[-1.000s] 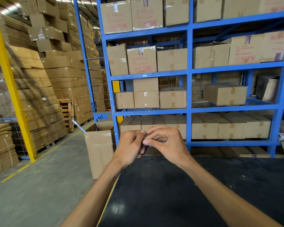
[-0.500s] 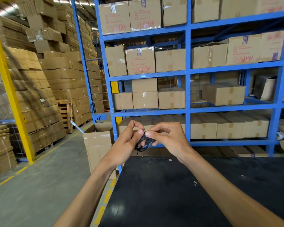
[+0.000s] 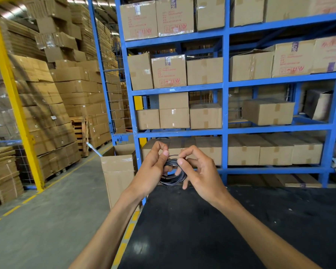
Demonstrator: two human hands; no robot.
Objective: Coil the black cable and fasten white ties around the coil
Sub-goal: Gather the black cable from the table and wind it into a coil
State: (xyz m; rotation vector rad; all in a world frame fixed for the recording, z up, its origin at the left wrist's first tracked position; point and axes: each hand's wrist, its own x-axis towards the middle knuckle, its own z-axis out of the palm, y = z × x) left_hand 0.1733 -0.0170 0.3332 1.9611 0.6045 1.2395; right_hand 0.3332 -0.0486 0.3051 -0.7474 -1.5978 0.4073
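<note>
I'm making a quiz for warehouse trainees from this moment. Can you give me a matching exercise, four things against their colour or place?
Things:
1. cable coil
2. open carton
3. shelving rack
4. post

Descriptions:
A. yellow, at the far left
B. black, held between the left hand and right hand above the worktable
C. blue, loaded with brown boxes
D. brown, standing on the floor left of the table

Pairs: 1-B, 2-D, 3-C, 4-A

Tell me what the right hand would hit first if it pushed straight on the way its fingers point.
Probably the black cable coil, then the left hand holding its other side; depth is uncertain.
</note>
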